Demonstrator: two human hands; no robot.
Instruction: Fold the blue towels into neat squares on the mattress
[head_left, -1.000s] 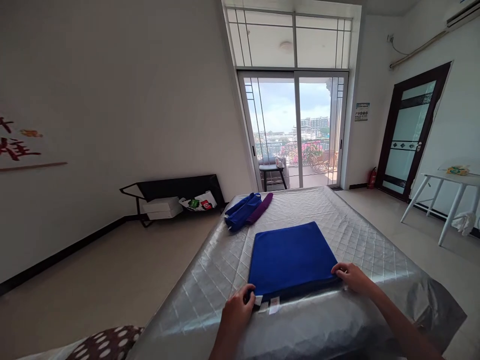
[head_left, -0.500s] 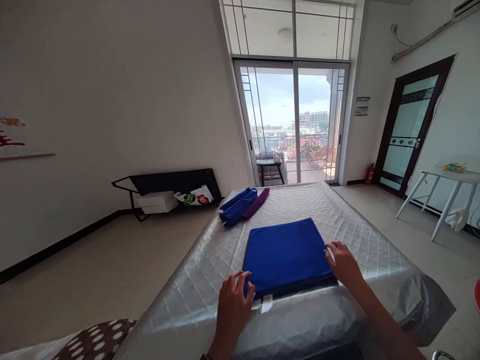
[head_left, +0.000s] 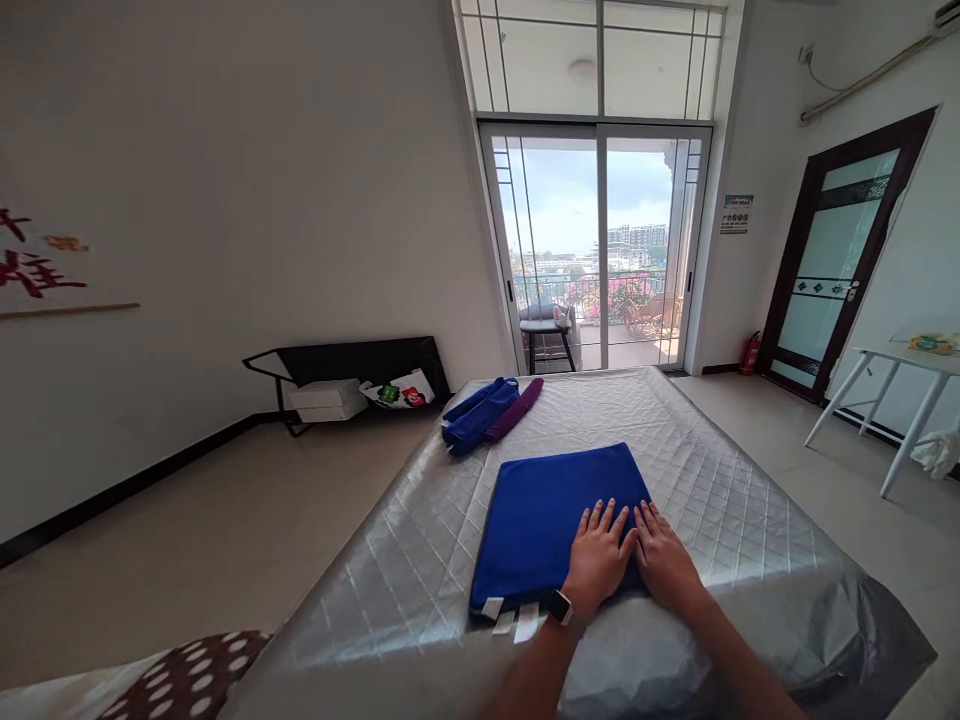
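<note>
A flat, square piece of folded blue cloth lies on a silver quilted bed cover. White labels stick out along its near edge. My left hand rests palm down on its right half, fingers spread; that wrist wears a watch. Beside it, my right hand lies flat over the right edge with fingers stretched out. The two thumbs nearly meet. Neither hand grips anything. Farther back lie a blue cloth bundle and a long purple piece against it.
A brown polka-dot cloth is at the lower left. Against the left wall stands a black frame with white boxes and a printed bag. A white table stands at the right, near a dark-framed door.
My left hand has moved right from the cloth's near left corner onto its right half. My right hand has flattened at the right edge. The cloth has turned slightly, and the view has shifted left.
</note>
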